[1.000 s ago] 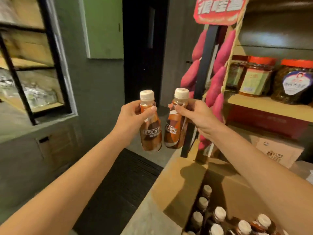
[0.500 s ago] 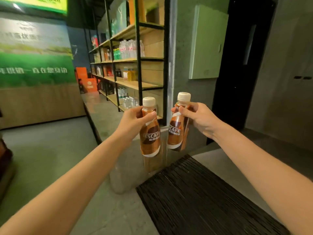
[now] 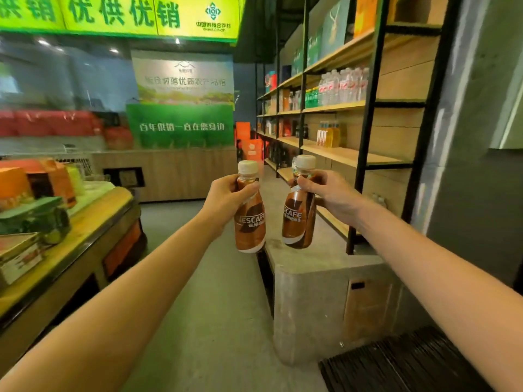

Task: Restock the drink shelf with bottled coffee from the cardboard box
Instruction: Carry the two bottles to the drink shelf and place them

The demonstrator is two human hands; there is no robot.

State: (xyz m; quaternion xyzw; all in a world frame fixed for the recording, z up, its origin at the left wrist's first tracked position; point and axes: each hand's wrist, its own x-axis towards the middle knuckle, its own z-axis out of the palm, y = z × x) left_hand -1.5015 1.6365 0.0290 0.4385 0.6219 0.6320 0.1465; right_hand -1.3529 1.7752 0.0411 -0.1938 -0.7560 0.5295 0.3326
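Observation:
My left hand [image 3: 223, 198] grips the neck of a brown Nescafe coffee bottle [image 3: 250, 222] with a cream cap, held upright in front of me. My right hand [image 3: 331, 193] grips a second coffee bottle [image 3: 297, 222] the same way, a little to the right of the first. Both bottles hang in the air at chest height. The drink shelf [image 3: 348, 157], a black-framed rack with wooden boards, runs along the right wall behind the bottles. Water and yellow drink bottles stand on its upper boards. The cardboard box is out of view.
A grey concrete ledge [image 3: 319, 278] juts out under the shelf rack. A black ribbed mat [image 3: 402, 363] lies at the lower right. On the left stands a wooden display counter [image 3: 85, 236] with orange boxes. A grey floor aisle [image 3: 203, 306] runs between them.
My view has swung left, from the box and jar rack to the aisle and the drink shelf. Both hands keep the same hold on their bottles.

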